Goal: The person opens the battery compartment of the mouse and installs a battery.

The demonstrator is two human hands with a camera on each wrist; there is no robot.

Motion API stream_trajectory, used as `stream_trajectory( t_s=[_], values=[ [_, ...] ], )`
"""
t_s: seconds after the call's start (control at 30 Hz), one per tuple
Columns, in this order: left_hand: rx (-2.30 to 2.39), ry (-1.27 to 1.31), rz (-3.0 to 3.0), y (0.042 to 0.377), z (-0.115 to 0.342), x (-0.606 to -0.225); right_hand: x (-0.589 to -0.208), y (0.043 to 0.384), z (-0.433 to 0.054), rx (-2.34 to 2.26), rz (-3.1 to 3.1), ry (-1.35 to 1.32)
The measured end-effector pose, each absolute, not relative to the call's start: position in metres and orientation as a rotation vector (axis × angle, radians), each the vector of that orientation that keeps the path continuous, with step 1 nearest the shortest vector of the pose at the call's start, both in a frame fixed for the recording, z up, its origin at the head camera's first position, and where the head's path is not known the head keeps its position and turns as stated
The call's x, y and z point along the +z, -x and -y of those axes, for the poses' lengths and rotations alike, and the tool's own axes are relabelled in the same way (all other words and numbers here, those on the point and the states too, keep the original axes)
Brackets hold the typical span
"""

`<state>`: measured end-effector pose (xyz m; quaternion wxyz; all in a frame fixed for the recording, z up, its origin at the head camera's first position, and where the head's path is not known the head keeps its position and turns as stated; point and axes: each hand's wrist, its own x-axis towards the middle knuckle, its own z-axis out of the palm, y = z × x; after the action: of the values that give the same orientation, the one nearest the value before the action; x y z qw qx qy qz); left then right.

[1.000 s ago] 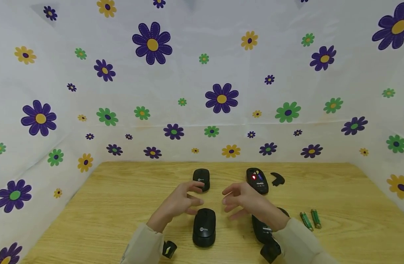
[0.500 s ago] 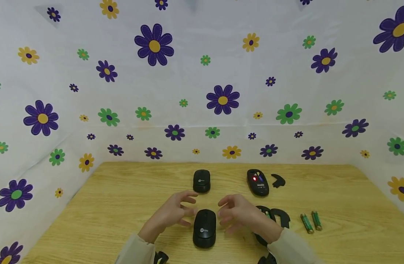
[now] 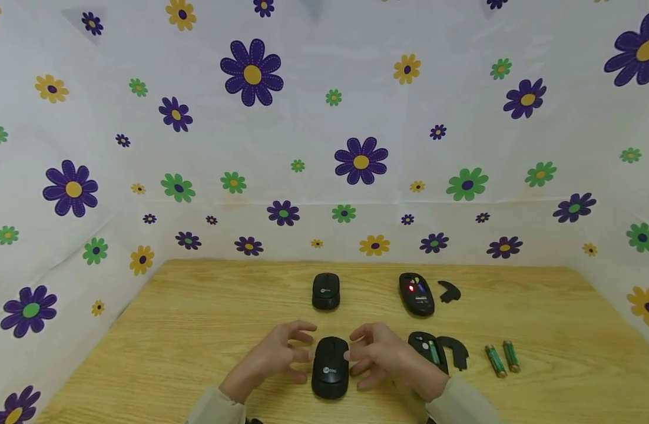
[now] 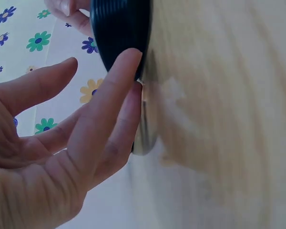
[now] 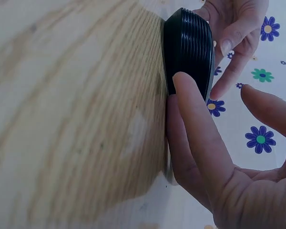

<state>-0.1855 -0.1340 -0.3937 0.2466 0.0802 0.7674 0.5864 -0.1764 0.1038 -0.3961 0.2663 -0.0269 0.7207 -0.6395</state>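
Note:
A black computer mouse point(image 3: 330, 371) with a small logo lies flat on the wooden table, right side up. My left hand point(image 3: 283, 352) stands just left of it, fingers bent loosely and spread apart. On the other side is my right hand point(image 3: 378, 354), posed much the same, its thumb right at the mouse's edge. In the left wrist view a fingertip point(image 4: 126, 62) overlaps the mouse's ribbed side point(image 4: 121, 33). The right wrist view likewise has a fingertip point(image 5: 183, 81) over the mouse's side point(image 5: 188, 52). Neither hand has its fingers closed round it.
Farther back sits another black mouse point(image 3: 326, 291). An upturned mouse point(image 3: 417, 294) with a red light lies beside a curved black cover point(image 3: 449, 291). Nearer is an opened mouse point(image 3: 425, 344) with a battery inside, its cover point(image 3: 454, 351) and two loose green batteries point(image 3: 503, 358).
Both hands have come back toward the body and lower, from beyond the near mouse to its two sides. The opened mouse and its cover are now less hidden by the right arm.

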Motion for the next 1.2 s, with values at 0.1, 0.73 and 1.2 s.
stream_trajectory(
  t_s=[0.1, 0.73, 1.2],
  values=[
    [1.61, -0.222, -2.073, 0.184, 0.133, -0.396, -0.396, 0.175, -0.102, -1.735, -1.949, 0.075],
    [1.692, -0.106, -2.076, 0.183, 0.121, -0.4, -0.394, 0.177, -0.095, -1.799, -1.977, 0.052],
    [1.803, -0.188, -2.018, 0.181, 0.12, -0.394, -0.389, 0.178, -0.104, -1.858, -1.999, 0.136]
  ],
)
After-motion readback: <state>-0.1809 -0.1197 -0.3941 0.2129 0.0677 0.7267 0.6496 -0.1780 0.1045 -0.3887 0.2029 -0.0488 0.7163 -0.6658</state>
